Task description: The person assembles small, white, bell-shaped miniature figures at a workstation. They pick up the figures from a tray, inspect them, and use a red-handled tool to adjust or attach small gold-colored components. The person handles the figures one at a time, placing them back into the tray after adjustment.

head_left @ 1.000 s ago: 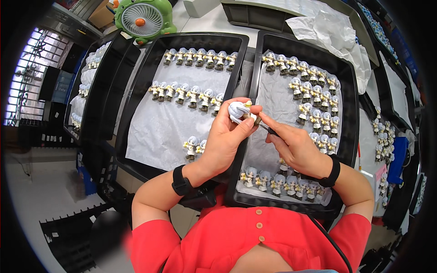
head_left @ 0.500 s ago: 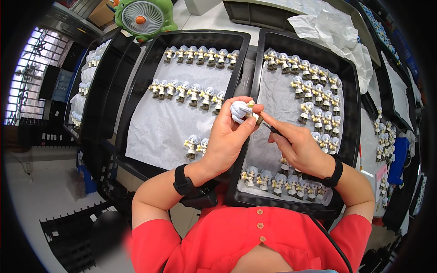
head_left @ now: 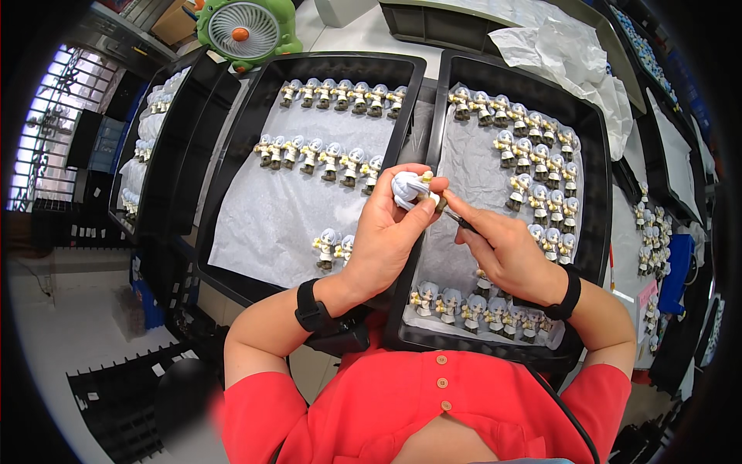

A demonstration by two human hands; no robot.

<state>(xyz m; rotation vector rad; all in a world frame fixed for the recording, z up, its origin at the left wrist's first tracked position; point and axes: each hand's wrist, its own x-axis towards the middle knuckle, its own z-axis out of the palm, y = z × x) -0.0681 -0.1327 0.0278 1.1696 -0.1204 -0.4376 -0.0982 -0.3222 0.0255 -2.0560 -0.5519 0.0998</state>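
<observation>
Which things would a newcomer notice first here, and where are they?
Probably the rows of small pale-haired figurines, standing out in two black trays. In the centre, the left hand holds one figurine, the right hand a slim dark tool. At the upper left, a green animal-shaped fan draws attention.

White-haired figurine (head_left: 410, 190) between left fingers (head_left: 416, 220)
</observation>
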